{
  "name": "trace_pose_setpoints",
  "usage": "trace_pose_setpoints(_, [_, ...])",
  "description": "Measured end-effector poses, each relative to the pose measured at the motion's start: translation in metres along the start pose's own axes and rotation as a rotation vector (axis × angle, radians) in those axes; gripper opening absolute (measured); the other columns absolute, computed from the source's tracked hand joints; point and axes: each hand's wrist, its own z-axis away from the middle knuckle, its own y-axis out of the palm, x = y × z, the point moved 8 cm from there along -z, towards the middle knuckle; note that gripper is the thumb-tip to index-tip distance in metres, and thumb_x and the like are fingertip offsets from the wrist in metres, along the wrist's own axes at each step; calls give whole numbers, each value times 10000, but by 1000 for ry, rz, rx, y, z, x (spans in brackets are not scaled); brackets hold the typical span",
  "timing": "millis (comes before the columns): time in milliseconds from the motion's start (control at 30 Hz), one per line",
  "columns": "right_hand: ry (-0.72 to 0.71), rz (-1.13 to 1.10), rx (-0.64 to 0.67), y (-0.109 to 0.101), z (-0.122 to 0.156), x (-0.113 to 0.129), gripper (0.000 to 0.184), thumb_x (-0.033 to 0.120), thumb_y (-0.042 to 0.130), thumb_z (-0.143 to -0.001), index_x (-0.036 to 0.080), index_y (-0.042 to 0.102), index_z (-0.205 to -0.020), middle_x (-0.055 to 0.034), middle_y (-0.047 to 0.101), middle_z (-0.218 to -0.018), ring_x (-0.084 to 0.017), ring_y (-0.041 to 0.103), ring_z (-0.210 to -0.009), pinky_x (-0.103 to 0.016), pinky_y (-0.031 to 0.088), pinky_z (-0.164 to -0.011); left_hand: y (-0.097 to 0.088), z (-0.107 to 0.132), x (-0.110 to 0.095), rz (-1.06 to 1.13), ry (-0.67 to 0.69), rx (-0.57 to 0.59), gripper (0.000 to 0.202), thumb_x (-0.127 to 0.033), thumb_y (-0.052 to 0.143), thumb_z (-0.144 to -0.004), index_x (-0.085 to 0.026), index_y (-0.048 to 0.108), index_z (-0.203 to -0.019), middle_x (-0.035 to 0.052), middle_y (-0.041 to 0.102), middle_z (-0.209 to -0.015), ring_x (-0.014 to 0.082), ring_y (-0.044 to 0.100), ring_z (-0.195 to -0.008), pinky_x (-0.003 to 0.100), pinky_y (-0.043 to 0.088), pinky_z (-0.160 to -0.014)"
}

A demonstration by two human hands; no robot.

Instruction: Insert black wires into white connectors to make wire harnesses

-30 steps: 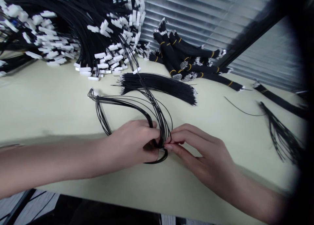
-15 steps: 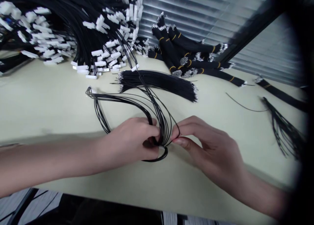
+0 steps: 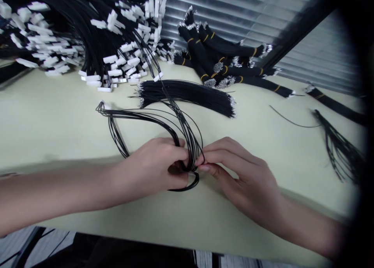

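Thin black wires (image 3: 191, 141) rise in a looped bunch from my left hand (image 3: 159, 164), whose fingers are closed around them. A tight loop of the same wires (image 3: 194, 182) curls out below that hand. From the right, my right hand (image 3: 245, 174) pinches a wire at the side of the bunch between thumb and forefinger, its fingertips close to my left hand. The bunch bends over to a white connector (image 3: 103, 105) on the left, and its other strands lead up to a white connector (image 3: 158, 77). The wire ends inside my hands are hidden.
Behind lies a flat bundle of cut black wires (image 3: 187, 94) with silvery ends. Banded wire bundles (image 3: 230, 61) are piled by the blinds (image 3: 233, 18). A heap of white connectors (image 3: 55, 45) on black cables fills the back left. Loose dark wires (image 3: 339, 147) lie on the table (image 3: 58, 131) at right.
My right hand has moved slightly left, up against the bunch, and the wire loop it pinches has drawn in closer to the others. My left hand keeps its hold.
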Motion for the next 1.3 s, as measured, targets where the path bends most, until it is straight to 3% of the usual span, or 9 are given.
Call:
trace_pose_setpoints(367, [5, -11, 7, 1, 0, -2, 131, 53, 548, -858, 172, 598, -883, -27, 621, -860, -134, 545, -805, -262, 470, -690, 0, 0, 0, 4, 6, -5, 124, -138, 557, -720, -155, 675, -753, -17, 604, -651, 107, 486, -572, 210, 411, -564])
trace_pose_setpoints(633, [-43, -4, -10, 2, 0, 1, 100, 96, 601, -839, 186, 604, -881, -23, 639, -831, -146, 565, -773, -304, 478, -718, -2, 0, -1, -56, 4, -33, 89, -152, 572, -696, -156, 607, -614, -29, 561, -561, 109, 482, -549, 207, 379, -524])
trace_pose_setpoints(1067, [-33, -61, 7, 7, -1, -3, 142, 69, 590, -840, 202, 594, -890, -18, 621, -817, -149, 551, -781, -301, 481, -705, 0, 1, 0, -47, 16, -11, 103, -151, 541, -717, -163, 618, -649, -20, 595, -584, 114, 487, -546, 214, 381, -534])
trace_pose_setpoints(1300, [25, -141, -106, -3, 1, -9, 148, 69, 560, -846, 207, 601, -878, -29, 614, -845, -164, 569, -804, -308, 485, -680, 0, 2, 0, 14, -1, -5, 111, -123, 537, -703, -164, 641, -707, -33, 551, -594, 104, 475, -557, 198, 375, -530])
